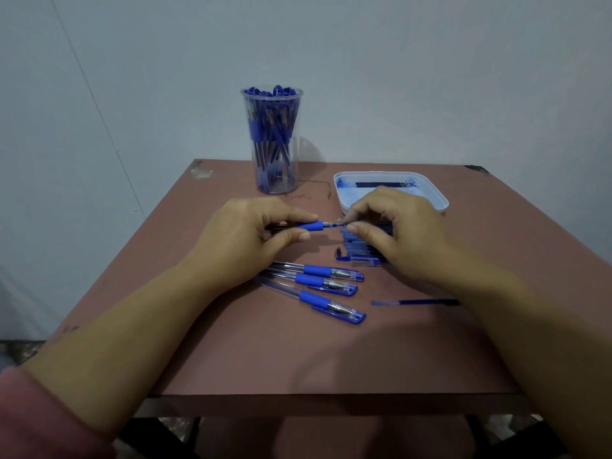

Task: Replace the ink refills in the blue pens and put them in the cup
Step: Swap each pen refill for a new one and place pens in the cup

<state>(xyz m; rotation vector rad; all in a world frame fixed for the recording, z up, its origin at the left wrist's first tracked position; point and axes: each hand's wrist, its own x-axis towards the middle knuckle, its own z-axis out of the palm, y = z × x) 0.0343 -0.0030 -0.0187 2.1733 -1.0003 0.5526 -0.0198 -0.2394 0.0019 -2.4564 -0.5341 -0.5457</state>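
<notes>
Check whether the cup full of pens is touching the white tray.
Apart. The head view shows a strip of bare table between the cup and the tray.

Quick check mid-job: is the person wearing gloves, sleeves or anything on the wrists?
No gloves: the left hand and right hand are bare, with no ring, watch or band showing. A pinkish-red sleeve begins at the near end of the left forearm; the right forearm is uncovered to the frame edge.

Head-worn camera looks forward and down, seemingly close, over the table.
</notes>
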